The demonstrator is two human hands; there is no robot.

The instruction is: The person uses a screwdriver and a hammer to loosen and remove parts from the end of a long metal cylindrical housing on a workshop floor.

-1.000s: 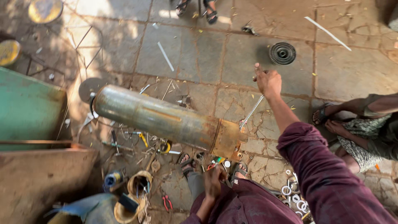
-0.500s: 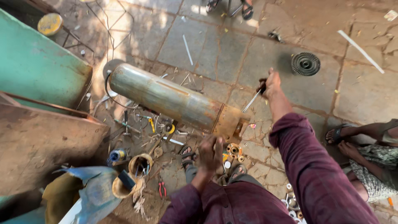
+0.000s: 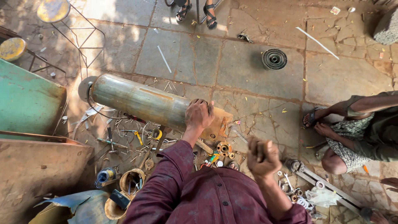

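The long, dull grey metal cylinder [image 3: 141,101] lies on its side on the cracked stone floor [image 3: 248,70], and the left hand [image 3: 198,115], which hung low by the body a second ago, now presses down, fingers curled, on its rusty flanged end. The right hand [image 3: 262,156] has come back from its outstretched reach and is fisted around a thin metal rod [image 3: 239,136], above the scattered bearings and rings [image 3: 226,149].

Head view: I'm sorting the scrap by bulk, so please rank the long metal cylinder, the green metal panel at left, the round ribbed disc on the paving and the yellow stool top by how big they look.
1. Long metal cylinder and green metal panel: similar, and the panel is cut off by the frame, so unranked.
2. Yellow stool top.
3. Round ribbed disc, slightly smaller.
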